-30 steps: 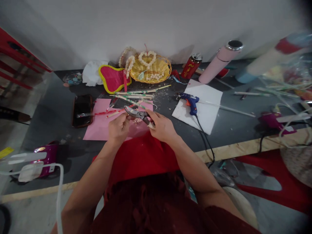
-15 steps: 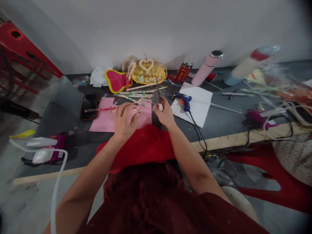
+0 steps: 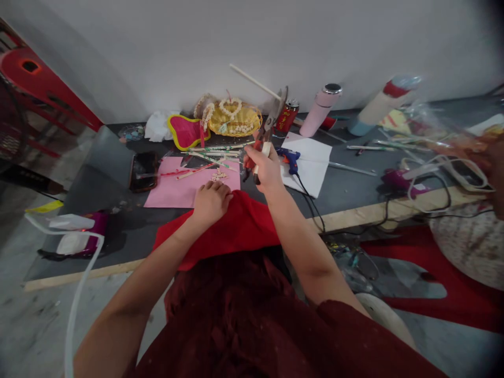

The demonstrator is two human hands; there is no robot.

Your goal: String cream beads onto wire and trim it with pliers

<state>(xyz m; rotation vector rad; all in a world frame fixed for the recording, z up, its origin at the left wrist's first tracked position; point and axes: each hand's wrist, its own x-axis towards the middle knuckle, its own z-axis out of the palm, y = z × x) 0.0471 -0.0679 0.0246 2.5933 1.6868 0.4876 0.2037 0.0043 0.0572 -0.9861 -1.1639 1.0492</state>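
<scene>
My right hand [image 3: 268,169] is closed round the white-and-dark handles of cutting shears [image 3: 271,118], raised over the table with the metal blades pointing up. A pale thin stick [image 3: 254,80] slants up and left from the blades; whether it is gripped between them is unclear. Palm down, my left hand [image 3: 212,203] rests at the near edge of the pink paper [image 3: 169,189] and the red cloth [image 3: 216,236], fingers slightly bent and nothing visible in it. Just beyond its fingertips lie small pale pieces [image 3: 219,175]. Several patterned sticks [image 3: 220,154] lie behind the paper.
A yellow basket [image 3: 254,126] holds beaded pieces, beside a pink-and-yellow fan-shaped item [image 3: 185,132]. On the right are a red can [image 3: 289,116], a pink flask [image 3: 321,111] and a blue glue gun [image 3: 290,160] on white paper [image 3: 313,176]. A phone [image 3: 142,172] lies left.
My right hand has lifted and turned the shears upright, with the pale stick now at the blades. My left hand has drawn back from above the small pieces towards the red cloth.
</scene>
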